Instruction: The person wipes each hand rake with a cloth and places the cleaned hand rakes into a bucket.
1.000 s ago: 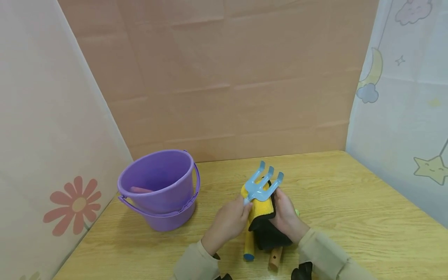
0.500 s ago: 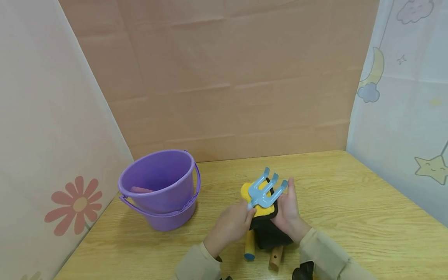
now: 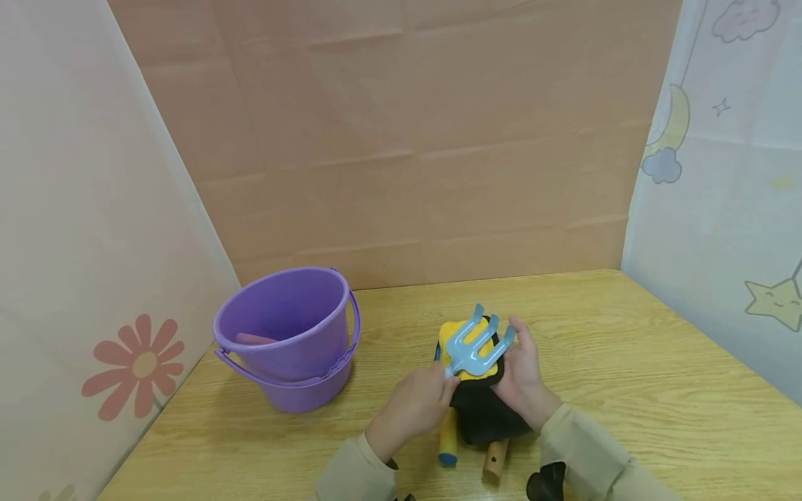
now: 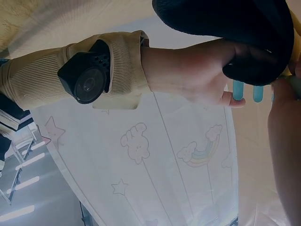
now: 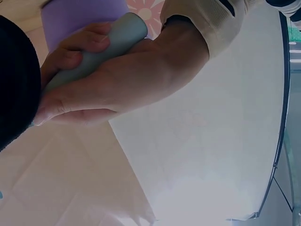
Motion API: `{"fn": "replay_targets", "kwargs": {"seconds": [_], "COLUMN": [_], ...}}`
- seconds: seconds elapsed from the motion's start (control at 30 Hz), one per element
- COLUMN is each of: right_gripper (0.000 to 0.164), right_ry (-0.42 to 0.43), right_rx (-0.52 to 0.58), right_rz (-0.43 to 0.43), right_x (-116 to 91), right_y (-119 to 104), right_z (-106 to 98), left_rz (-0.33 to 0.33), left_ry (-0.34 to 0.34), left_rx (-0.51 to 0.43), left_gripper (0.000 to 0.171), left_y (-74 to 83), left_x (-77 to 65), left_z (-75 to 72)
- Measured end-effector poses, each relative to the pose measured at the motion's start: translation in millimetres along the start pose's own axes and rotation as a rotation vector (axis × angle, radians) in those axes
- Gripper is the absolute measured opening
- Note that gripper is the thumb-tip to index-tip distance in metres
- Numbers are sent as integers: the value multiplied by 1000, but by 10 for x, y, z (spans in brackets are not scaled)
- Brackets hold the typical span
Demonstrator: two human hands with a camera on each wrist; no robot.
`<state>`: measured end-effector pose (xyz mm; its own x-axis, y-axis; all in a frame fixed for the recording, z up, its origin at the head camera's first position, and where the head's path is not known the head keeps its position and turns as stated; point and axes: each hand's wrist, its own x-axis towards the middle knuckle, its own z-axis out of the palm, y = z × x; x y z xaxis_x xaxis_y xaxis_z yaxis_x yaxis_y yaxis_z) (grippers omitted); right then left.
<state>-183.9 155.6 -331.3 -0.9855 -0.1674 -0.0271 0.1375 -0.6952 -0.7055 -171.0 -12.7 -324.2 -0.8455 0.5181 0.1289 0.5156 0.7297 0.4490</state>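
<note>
In the head view my left hand (image 3: 416, 396) grips the handle of a light-blue three-pronged hand fork (image 3: 473, 351). The right wrist view shows the fork's pale handle (image 5: 134, 28) inside the left hand's curled fingers. Under the prongs is a fabric piece (image 3: 485, 410), black with a yellow face and black edging. My right hand (image 3: 526, 379) holds the fabric's right side, its upper fingers beside the prongs. In the left wrist view the black fabric (image 4: 225, 19) covers part of the right hand (image 4: 202, 70).
Purple nested-looking buckets (image 3: 313, 362) stand at the left, with a pink item (image 3: 253, 339) inside. Beneath the fabric, a yellow handle with a blue end (image 3: 447, 442) and a brown wooden handle (image 3: 495, 459) lie on the wood-grain table (image 3: 626, 369).
The fork has shifted slightly right and down with my left hand. My right hand's upper fingers have risen beside the prongs. The yellow face has shifted slightly right.
</note>
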Motion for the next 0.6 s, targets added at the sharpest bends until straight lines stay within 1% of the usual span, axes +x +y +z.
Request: {"fn": "replay_targets", "kwargs": {"seconds": [0.13,0.2,0.33,0.4,0.43,0.5,0.6], "right_gripper": [53,43,28,23,22,26,43], "right_ry": [51,61,40,38,39,54,103], "right_rx": [-33,-57,-84,-90,-102,-106,-130], "right_rz": [-20,-53,-126,-137,-138,-137,-130], "right_x": [12,20,42,49,50,50,33], "right_y": [-18,-21,-26,-34,-41,-56,-93], "right_z": [-12,-28,-77,-95,-103,-110,-117], "left_rz": [-4,-5,-14,-18,-20,-19,-13], "left_ry": [-13,-9,-1,0,0,4,5], "left_rx": [-4,8,11,14,16,36,70], "left_gripper": [30,29,29,29,29,29,29], "left_y": [5,5,-2,-13,-19,-31,-48], "left_x": [-7,-10,-17,-20,-22,-25,-28], "left_z": [-3,0,10,16,19,25,30]}}
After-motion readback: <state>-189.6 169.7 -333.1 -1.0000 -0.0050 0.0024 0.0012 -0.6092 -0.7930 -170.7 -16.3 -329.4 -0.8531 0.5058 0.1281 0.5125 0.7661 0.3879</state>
